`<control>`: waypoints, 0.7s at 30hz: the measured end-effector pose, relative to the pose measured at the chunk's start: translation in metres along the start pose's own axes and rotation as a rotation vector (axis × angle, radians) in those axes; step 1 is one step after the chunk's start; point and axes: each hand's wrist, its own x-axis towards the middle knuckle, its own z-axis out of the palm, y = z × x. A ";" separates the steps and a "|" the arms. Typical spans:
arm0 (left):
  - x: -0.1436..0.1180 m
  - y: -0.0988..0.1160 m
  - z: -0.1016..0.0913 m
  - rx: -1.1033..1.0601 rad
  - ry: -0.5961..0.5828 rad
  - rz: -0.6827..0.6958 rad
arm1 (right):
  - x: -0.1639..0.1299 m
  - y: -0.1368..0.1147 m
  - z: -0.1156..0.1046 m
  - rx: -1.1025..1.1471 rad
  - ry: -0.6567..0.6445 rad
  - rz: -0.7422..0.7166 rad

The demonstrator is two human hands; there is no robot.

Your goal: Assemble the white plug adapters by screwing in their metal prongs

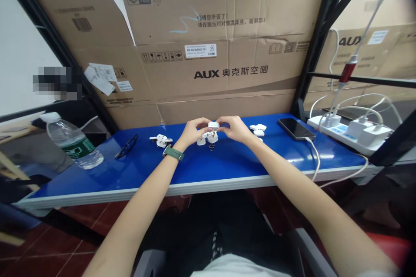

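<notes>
Both my hands meet over the far middle of the blue table [227, 164]. My left hand [191, 130], with a green watch on its wrist, and my right hand [234, 128] pinch a small white plug part [213, 126] between their fingertips. Just below it a white plug [212, 137] with metal pins and another white plug piece [201, 141] rest on the table. A few small dark screws [211, 147] lie in front of them. More white plug parts [161, 140] lie to the left, and white plug covers [258, 130] to the right.
A water bottle [73, 142] lies at the table's left end, black glasses [126, 146] beside it. A phone [295, 128] on a white cable lies at the right, then a power strip [349, 132] with chargers. Cardboard boxes [224, 52] wall the back.
</notes>
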 end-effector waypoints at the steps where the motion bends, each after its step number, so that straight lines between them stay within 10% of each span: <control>1: -0.001 0.000 0.000 0.009 -0.002 -0.001 | 0.000 0.000 0.000 -0.007 -0.011 -0.006; 21: -0.003 0.002 0.000 0.033 -0.128 -0.120 | -0.002 0.003 0.003 -0.067 -0.101 -0.024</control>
